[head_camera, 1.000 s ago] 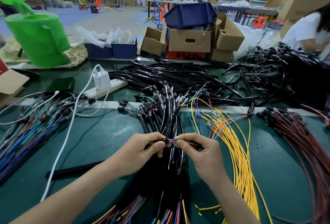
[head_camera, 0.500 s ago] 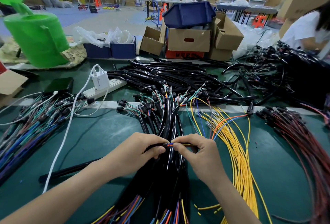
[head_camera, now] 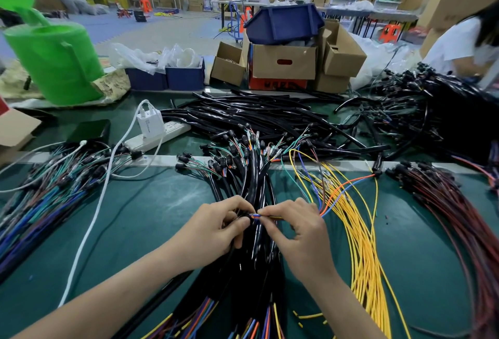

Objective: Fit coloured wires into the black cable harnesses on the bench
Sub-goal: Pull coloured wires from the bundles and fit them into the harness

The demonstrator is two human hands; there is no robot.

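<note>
pinching coloured wires (head_camera: 255, 216), two hands, left hand (head_camera: 216, 226), right hand (head_camera: 295, 226)

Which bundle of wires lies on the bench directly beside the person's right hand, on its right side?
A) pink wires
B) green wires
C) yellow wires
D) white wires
C: the yellow wires fan out over the bench just beside the right hand, which pinches thin coloured wires; the dark red bundle lies farther to the right.
</note>
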